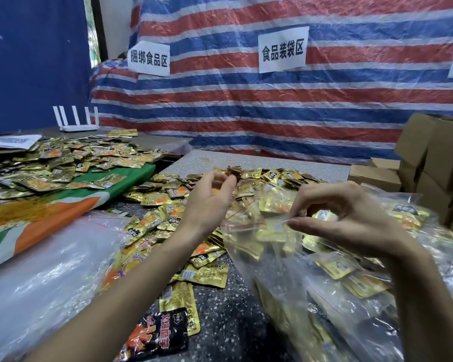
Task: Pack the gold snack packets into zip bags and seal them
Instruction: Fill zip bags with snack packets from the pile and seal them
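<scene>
Loose gold snack packets (168, 218) lie heaped across the speckled table (225, 317). A clear zip bag (259, 236) with a red seal line holds several gold packets and hangs between my hands. My right hand (348, 218) pinches the bag's top edge between thumb and fingers. My left hand (209, 202) hovers just left of the bag mouth, fingers relaxed and loosely curled, holding nothing that I can see.
Filled zip bags (364, 283) pile up at the right. Empty clear bags (45, 278) lie at the left, next to a green, white and orange cloth (63, 207) bearing more packets. A black snack packet (157, 335) lies near me. Cardboard boxes (434, 152) stand at far right.
</scene>
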{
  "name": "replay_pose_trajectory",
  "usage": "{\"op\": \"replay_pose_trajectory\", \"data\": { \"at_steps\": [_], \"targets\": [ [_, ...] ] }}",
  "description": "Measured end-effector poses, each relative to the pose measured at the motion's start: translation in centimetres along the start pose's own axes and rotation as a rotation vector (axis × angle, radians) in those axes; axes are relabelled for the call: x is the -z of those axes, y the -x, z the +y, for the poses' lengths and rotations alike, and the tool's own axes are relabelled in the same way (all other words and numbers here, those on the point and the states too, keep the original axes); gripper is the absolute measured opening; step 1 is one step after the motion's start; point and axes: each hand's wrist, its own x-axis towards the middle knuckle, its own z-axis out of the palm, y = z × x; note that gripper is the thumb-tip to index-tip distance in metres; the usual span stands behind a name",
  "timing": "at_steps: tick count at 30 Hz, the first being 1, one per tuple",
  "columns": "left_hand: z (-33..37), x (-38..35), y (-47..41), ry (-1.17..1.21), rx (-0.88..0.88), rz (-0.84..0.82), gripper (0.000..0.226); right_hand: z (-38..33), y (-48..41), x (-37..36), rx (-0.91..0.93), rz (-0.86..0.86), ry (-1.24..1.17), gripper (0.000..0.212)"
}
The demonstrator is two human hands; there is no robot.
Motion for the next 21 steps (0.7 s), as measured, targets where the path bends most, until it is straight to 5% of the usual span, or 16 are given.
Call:
{"op": "replay_pose_trajectory", "data": {
  "at_steps": [6, 10, 13, 17, 21],
  "targets": [
    [-8.3, -3.1, 0.5, -0.29, 0.105, -0.188, 0.003, 0.2, -0.2, -0.3, -0.004, -0.026, -0.002, 0.008],
    [-12.7, -5.6, 0.6, -0.765, 0.027, -0.362, 0.032, 0.1, -0.2, -0.4, -0.009, -0.027, 0.001, 0.007],
    [-14.4, -6.9, 0.3, -1.066, -0.118, -0.341, 0.053, 0.0, -0.2, -0.4, -0.014, -0.033, 0.012, 0.007],
    [-14.4, -7.3, 0.5, -1.082, -0.164, -0.327, 0.044, 0.0, -0.1, -0.3, -0.012, -0.021, 0.019, 0.009],
    [-13.6, -6.1, 0.8, -0.713, -0.076, -0.234, 0.03, 0.1, 0.0, -0.1, -0.022, -0.022, 0.019, 0.005]
  ]
}}
